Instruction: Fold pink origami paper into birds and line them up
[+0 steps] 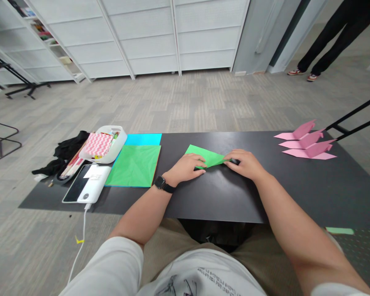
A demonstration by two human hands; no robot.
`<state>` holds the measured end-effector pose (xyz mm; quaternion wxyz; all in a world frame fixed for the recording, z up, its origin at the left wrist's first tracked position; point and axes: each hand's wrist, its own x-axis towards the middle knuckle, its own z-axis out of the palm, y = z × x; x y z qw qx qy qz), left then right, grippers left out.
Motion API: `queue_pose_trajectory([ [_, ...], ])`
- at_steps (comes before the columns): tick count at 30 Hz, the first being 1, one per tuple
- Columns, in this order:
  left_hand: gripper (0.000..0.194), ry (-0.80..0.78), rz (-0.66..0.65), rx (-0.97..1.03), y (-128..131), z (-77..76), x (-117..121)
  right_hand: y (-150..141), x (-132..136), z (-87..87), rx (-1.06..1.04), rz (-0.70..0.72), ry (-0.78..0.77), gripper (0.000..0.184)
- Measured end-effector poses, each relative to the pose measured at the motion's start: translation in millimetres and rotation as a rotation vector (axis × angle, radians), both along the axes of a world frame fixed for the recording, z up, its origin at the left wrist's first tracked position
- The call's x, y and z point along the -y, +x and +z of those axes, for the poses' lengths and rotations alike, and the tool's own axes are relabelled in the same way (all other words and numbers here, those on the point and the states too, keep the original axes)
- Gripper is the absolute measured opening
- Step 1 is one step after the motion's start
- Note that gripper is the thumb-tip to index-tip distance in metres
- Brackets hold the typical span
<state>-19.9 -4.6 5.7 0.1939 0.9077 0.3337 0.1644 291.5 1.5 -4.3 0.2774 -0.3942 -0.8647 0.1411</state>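
A green sheet of origami paper [208, 155], folded to a point on its right, lies in front of me on the dark table. My left hand [188, 166] grips its near left part, with fingers on top and the thumb at the lower edge. The pointed right tip is pinched between the fingers of my right hand [245, 162]. A small dark patch shows under the right fingers; I cannot make out what it is. Left of my hands rests a stack of square paper [134, 166], green on top, with a blue sheet [144, 139] showing behind it.
Three pink folded-paper birds [311, 152] stand at the table's right. On the left are a white basket [119, 142], a white device [91, 185] with a cable, and black cloth [70, 144]. A person in dark trousers [336, 39] stands at the far right.
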Motion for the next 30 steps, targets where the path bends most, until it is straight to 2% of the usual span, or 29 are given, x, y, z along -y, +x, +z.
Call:
queue_pose_trajectory([
  [7, 0.022, 0.029, -0.078, -0.006, 8, 1.3, 7, 1, 0, -1.7, -0.026, -0.047, -0.030, 0.019],
  [13, 0.024, -0.013, -0.037, 0.030, 14, -2.3, 5, 1, -1, -3.8, -0.036, -0.061, -0.042, 0.020],
  [20, 0.016, 0.032, 0.018, -0.001, 15, -7.4, 6, 0, -1, -2.9, -0.051, -0.071, -0.046, 0.019],
  [30, 0.018, 0.003, 0.063, 0.010, 15, -4.6, 8, -6, -4, -8.8, -0.005, -0.119, -0.015, 0.021],
])
